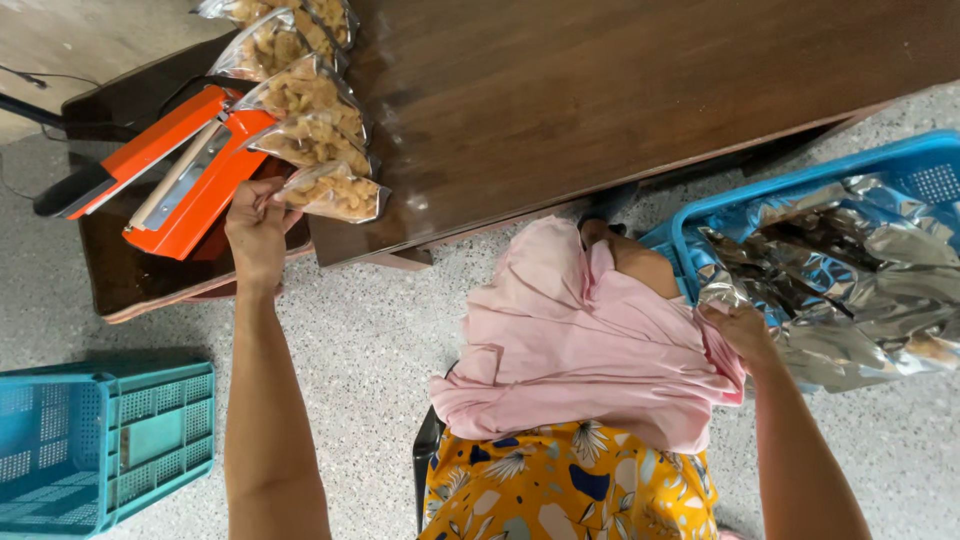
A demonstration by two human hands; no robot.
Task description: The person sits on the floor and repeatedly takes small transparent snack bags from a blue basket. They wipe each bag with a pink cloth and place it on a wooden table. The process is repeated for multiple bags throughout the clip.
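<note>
Left hand (257, 228) pinches snack bag (335, 192) beside sealer (175, 170); four filled bags (300, 90) on worktop (600, 90); right hand (742, 330) grips foil liner (850, 290), more left.

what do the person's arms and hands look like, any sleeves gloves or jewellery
Both forearms are bare down to the wrist, with no sleeve showing on either. The left hand and the right hand wear no gloves, and no watch, bracelet or ring can be seen. Below the arms the person wears a pink top and a yellow garment with a blue and white floral print.
</note>
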